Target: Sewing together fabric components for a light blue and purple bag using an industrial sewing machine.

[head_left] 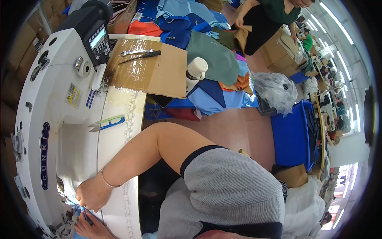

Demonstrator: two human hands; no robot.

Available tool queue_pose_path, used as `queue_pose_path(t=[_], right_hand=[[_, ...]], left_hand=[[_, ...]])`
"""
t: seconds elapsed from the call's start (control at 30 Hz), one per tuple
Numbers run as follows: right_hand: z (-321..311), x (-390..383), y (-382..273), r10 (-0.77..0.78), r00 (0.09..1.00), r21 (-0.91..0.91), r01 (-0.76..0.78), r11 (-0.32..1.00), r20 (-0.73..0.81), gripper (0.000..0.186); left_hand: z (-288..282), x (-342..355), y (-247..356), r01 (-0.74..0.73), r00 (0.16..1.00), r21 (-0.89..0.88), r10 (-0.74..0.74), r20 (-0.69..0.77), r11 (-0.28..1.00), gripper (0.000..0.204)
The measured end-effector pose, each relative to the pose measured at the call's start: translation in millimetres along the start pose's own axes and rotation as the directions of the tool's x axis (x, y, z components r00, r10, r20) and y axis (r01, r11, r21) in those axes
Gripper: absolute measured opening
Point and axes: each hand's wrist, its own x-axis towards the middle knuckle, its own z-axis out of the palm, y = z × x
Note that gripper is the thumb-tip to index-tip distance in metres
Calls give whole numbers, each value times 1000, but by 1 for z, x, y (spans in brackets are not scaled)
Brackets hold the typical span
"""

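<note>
At the lower left, my right hand [91, 193], with a bracelet at the wrist, has its fingers pinched on a small blue piece [79, 209] beside the white sewing machine's needle area [65, 195]. Just below it, my left hand [89, 227] has bent fingers round something narrow and dark, too small to make out. Both hands are over the white machine bed [119, 199]. Blue-handled thread snips [111, 122] lie farther up the bed, near the machine's pillar [71, 99].
A cardboard sheet [167, 75] with a wrench and screwdriver, a white-topped flask [195, 71] and piled fabrics [211, 55] lie above the bed. A co-worker [270, 16] holds brown fabric at top right. A blue bin [290, 139] and bagged goods [298, 207] stand on the right.
</note>
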Motion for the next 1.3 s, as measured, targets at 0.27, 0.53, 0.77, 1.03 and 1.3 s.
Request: queue_pose_path(t=[0.27,0.53,0.77,1.03,1.3], right_hand=[[2,0,3,11,999,17,-12,1000,53,43],[3,0,3,5,1000,35,-5,999,22,42],[0,2,3,32,989,36,-38,999,144,45],[0,-1,3,37,990,19,-40,999,135,45],[7,-9,-2,-10,997,-31,7,999,-76,12]], left_hand=[[4,4,3,-25,998,-86,20,-62,996,54],[-1,12,10,-32,996,-86,25,-83,996,51],[-2,8,8,-21,1000,-67,20,-22,998,46],[0,7,10,4,1000,-33,-4,2,999,44],[31,-48,-33,33,999,-175,-34,-4,984,24]])
